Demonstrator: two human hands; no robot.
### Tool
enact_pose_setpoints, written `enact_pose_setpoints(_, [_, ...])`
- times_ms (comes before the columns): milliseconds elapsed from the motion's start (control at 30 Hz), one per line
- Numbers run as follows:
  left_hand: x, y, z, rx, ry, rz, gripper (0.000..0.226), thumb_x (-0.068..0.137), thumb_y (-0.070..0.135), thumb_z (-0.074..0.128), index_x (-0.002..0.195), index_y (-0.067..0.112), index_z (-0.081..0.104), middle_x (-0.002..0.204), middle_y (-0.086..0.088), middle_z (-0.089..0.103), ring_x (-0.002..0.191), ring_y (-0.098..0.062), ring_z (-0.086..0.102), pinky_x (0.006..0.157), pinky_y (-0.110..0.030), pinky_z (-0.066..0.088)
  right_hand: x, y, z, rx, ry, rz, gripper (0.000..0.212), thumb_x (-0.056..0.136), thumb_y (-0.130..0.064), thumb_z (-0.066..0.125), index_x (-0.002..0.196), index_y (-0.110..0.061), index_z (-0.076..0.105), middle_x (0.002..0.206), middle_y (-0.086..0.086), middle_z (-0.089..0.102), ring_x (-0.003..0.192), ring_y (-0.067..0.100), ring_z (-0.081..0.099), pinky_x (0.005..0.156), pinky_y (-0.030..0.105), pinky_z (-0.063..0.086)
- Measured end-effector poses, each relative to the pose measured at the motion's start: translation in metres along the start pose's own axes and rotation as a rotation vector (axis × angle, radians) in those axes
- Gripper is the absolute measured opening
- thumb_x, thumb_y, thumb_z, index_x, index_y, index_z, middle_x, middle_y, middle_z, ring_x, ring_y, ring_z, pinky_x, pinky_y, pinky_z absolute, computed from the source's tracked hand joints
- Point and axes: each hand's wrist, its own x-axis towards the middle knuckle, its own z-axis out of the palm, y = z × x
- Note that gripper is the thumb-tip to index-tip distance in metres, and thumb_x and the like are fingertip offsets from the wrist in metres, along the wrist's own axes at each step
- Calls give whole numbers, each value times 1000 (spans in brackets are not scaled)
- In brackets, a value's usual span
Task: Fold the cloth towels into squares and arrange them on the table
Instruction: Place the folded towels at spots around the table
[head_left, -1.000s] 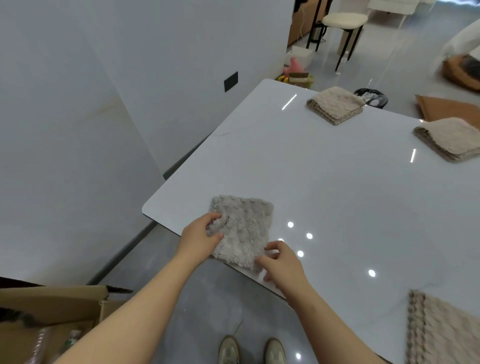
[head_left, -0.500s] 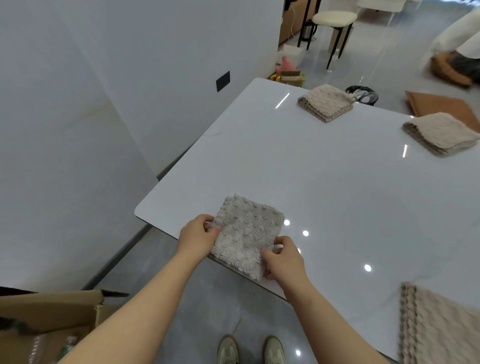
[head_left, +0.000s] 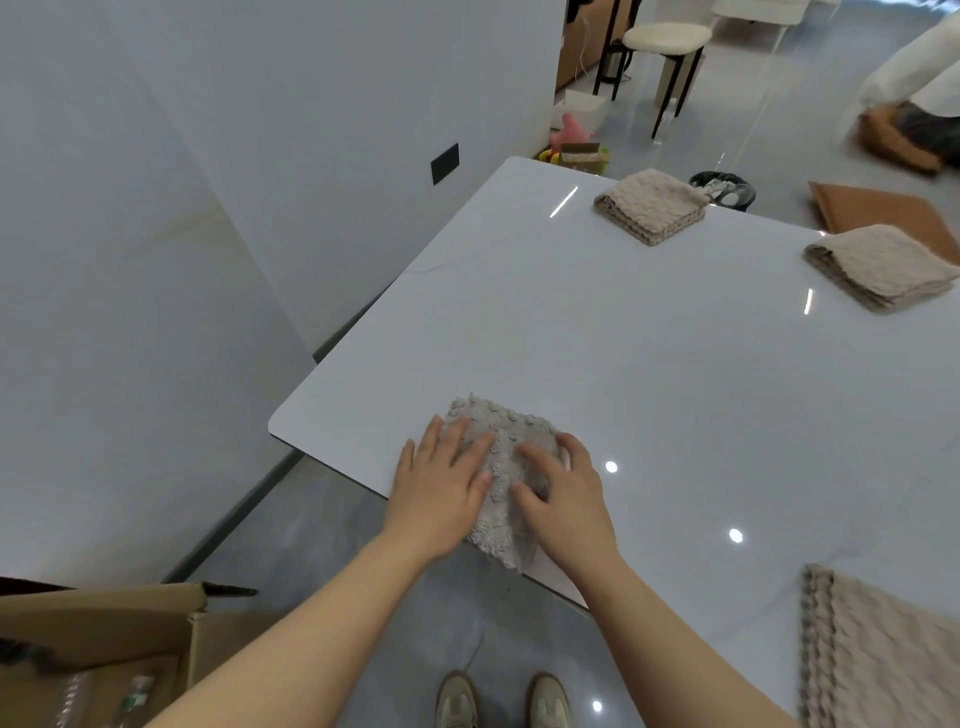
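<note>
Spread towel (head_left: 883, 660) cut off at corner; cardboard box (head_left: 104, 618) likewise.

Four towels spread over one table (head_left: 649, 353)
At the near left corner a folded towel (head_left: 501, 434) lies under both hands — left hand (head_left: 441, 491) on its left part, right hand (head_left: 569, 501) on its right. A far towel (head_left: 649, 205) and a far-right towel (head_left: 883, 267) sit well apart; a near-right towel (head_left: 883, 654) lies beside the person

Left of the fingers (head_left: 434, 441), a white wall (head_left: 208, 208) is being lit. Lamp spots (head_left: 611, 466) are being reflected by the table (head_left: 623, 338) right of them. Far beyond, a stool (head_left: 666, 37) is being borne by grey floor (head_left: 810, 78).
</note>
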Motion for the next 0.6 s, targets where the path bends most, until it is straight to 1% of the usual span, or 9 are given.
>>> enact_pose_setpoints(67, [1, 0, 8, 55, -49, -49, 50, 98, 45, 18, 147, 39, 5, 158, 9, -4, 145, -19, -11, 117, -44, -4, 3, 2, 2, -173, -41, 6, 48, 90, -35, 48, 137, -35, 40, 155, -2, 14, 133, 23, 27, 101, 32, 34])
enact_pose_setpoints(133, [2, 0, 12, 93, -36, -90, 51, 98, 46, 15, 147, 39, 2, 158, 9, -6, 145, -18, -13, 116, -45, -7, 5, 3, 3, -277, -34, -7, 50, 91, -41, 44, 140, -35, 34, 156, 0, 13, 133, 26, 27, 104, 35, 32])
enact_pose_setpoints(233, [6, 1, 13, 110, -35, -108, 51, 98, 45, 14, 147, 38, 0, 158, 8, -7, 145, -19, -14, 116, -46, -8, 8, 3, 5, -304, -31, -3, 51, 93, -42, 41, 142, -34, 31, 156, 0, 14, 132, 27, 27, 105, 37, 32])
enact_pose_setpoints(333, [5, 1, 8, 64, -59, -100, 51, 98, 46, 18, 147, 38, 4, 158, 8, -4, 145, -19, -12, 117, -46, -6, 5, 2, 3, -265, -41, 8, 52, 92, -41, 43, 142, -35, 30, 156, 0, 13, 133, 28, 26, 105, 38, 31])
enact_pose_setpoints(400, [0, 3, 4, -8, -12, -114, 51, 98, 44, 23, 147, 34, 12, 158, 6, 1, 145, -19, -9, 117, -44, -2, 1, 1, -1, -152, -14, 38, 53, 91, -38, 46, 142, -34, 29, 156, 1, 13, 134, 28, 23, 106, 37, 27])
enact_pose_setpoints(433, [-6, 4, 3, -66, 48, -131, 51, 98, 42, 25, 147, 30, 19, 158, 3, 7, 146, -21, -4, 117, -43, 2, -3, 0, -3, -83, 21, 45, 53, 91, -36, 47, 141, -32, 31, 156, 1, 14, 135, 28, 23, 107, 36, 26])
enact_pose_setpoints(467, [-12, 7, 2, -132, 130, -149, 50, 96, 41, 28, 144, 26, 29, 156, -1, 17, 145, -23, 4, 117, -43, 8, -7, 0, -6, -28, 59, 36, 51, 90, -34, 49, 140, -31, 34, 154, 1, 17, 134, 26, 23, 108, 35, 25])
enact_pose_setpoints(533, [-29, 14, 2, -244, 293, -186, 53, 88, 42, 32, 133, 19, 48, 143, -6, 40, 138, -28, 27, 112, -44, 24, -16, 3, -11, 13, 97, -17, 45, 90, -30, 50, 134, -27, 43, 150, 0, 27, 132, 23, 27, 107, 33, 26])
enact_pose_setpoints(600, [-48, 25, 3, -286, 368, -250, 49, 86, 40, 36, 126, 19, 54, 133, -3, 49, 130, -24, 37, 107, -40, 30, -25, 9, -15, 39, 88, -76, 40, 89, -26, 51, 129, -24, 49, 144, -1, 37, 129, 21, 33, 106, 31, 28])
